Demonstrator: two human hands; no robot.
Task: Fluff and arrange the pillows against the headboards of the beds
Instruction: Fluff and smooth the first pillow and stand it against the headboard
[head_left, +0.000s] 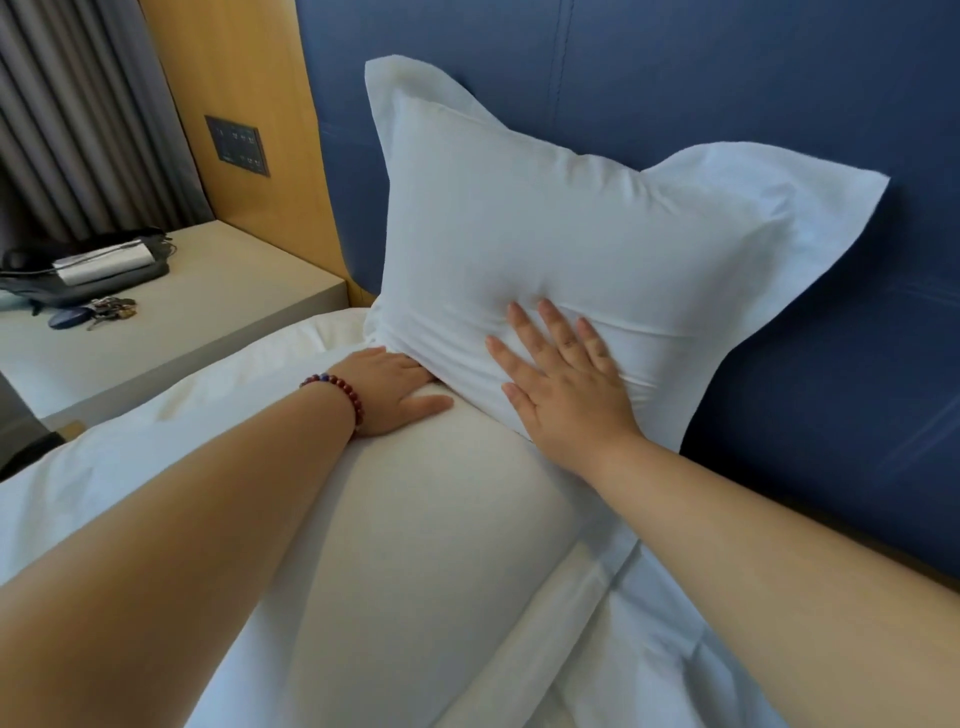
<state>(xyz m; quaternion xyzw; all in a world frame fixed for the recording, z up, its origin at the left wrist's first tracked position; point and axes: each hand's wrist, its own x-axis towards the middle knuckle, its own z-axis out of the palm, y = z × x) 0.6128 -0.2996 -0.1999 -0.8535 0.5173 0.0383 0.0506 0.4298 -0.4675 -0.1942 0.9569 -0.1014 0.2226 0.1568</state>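
Observation:
A white pillow with a wide flanged border stands upright against the blue padded headboard. A second white pillow lies flat in front of it, reaching toward me. My right hand presses flat on the lower front of the upright pillow, fingers spread and straight, denting the fabric. My left hand, with a red bead bracelet on the wrist, rests on the flat pillow; its fingertips are tucked under the upright pillow's lower left corner and hidden there.
A beige bedside table stands to the left, holding a dark bag, a bunch of keys and a blue case. A wooden wall panel with a switch plate rises behind it, with grey curtains further left.

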